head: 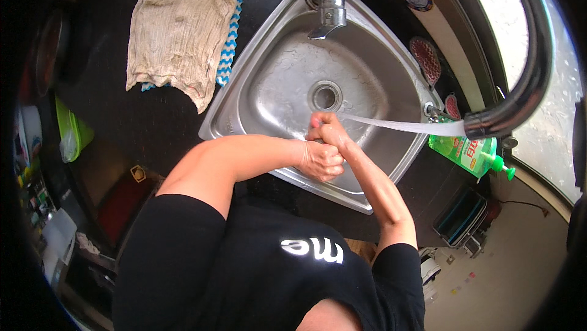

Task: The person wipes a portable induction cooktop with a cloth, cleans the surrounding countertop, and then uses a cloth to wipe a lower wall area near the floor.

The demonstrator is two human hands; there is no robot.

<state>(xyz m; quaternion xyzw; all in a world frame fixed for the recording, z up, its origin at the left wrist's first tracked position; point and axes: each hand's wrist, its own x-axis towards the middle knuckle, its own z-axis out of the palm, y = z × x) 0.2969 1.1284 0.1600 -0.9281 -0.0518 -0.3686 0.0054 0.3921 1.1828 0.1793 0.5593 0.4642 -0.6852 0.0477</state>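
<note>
Over the near side of a stainless steel corner sink [293,55], my two wet hands are pressed together. My left hand [323,161] is curled, its knuckles up, against the heel and wrist of my right hand [328,130]. The fingers of my right hand are bent too, near the sink drain [326,97]. Whether something small lies between the palms is hidden. A stream of water [403,125] runs from a black curved spout [486,124] and ends beside my right hand. A chrome faucet [332,12] stands at the sink's far corner.
Left of the sink, a beige cloth [181,32] lies over a blue-and-white patterned cloth [227,60] on the dark countertop [151,124]. A green pump bottle [467,147] and reddish scrub pads [426,60] are at the right. A bright green container [75,129] stands far left.
</note>
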